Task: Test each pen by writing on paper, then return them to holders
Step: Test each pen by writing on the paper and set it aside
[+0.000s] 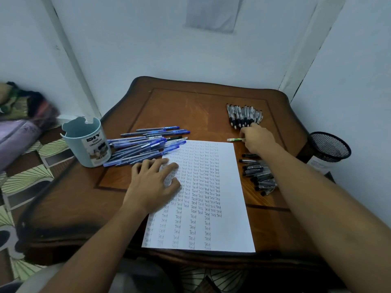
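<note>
A white sheet of paper (pixel 222 229) covered with rows of the word "Test" lies on the wooden table (pixel 179 106). My left hand (pixel 153 182) rests flat on the sheet's upper left part, fingers spread. My right hand (pixel 257 138) reaches beyond the sheet's top right corner and pinches a green and white pen (pixel 233 140) lying on the table. A row of grey and black pens (pixel 243 115) lies just behind that hand. Several blue pens (pixel 146 144) are heaped left of the paper. More black pens (pixel 259 176) lie right of the paper, partly under my right forearm.
A light blue "DIY" desk organizer cup (pixel 86 142) stands at the table's left edge. A black mesh holder (pixel 329 146) stands off the table's right edge near the wall. White walls close in behind and to the right. Folded cloth (pixel 21 115) lies at far left.
</note>
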A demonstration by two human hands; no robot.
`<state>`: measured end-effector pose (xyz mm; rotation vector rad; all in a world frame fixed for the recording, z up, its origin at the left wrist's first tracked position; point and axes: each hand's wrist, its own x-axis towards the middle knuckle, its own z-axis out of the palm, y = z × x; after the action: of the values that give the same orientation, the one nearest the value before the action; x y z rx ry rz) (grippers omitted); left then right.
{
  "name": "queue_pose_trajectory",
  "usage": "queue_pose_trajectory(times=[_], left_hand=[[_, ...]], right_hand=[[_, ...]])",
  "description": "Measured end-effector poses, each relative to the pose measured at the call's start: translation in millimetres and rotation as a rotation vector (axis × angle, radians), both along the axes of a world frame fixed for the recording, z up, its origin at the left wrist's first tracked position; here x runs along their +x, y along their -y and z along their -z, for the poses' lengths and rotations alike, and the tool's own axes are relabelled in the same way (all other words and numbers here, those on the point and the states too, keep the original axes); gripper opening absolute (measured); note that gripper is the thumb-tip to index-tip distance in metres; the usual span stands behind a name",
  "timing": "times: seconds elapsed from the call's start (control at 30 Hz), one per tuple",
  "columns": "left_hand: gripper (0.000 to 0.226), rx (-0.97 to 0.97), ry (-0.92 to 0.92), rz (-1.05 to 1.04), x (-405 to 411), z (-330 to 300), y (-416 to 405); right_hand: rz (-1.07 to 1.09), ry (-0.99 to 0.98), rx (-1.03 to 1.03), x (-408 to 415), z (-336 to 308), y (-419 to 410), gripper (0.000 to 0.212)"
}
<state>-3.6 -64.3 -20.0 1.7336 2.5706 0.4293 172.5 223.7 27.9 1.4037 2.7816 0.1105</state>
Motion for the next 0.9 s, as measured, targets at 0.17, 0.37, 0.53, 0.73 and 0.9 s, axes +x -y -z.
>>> queue_pose_trajectory(times=[0.17,0.37,0.53,0.73,0.9], left_hand=[[0.058,-0.013,-0.007,-0.007,-1,0,-2],[0.059,-0.001,0.003,-0.017,-1,-1,-2],[0.063,-0.013,-0.012,-0.02,1,-3,-2],[0.063,-0.031,-0.016,-0.011,3,-3,2],[0.059,-0.037,-0.022,-0.01,4,-2,1]], right_hand=[[-0.139,-0.055,0.134,5,-6,14,0.024],[-0.117,-0.948,-0.293,25,-15,83,0.018],[-0.004,-1.264,-0.906,44,-7,151,0.015],[-0.045,-1.238,-1.12,72,21,194,0.03],[-0.077,-1.26,-1.109,84,32,202,0.033]])
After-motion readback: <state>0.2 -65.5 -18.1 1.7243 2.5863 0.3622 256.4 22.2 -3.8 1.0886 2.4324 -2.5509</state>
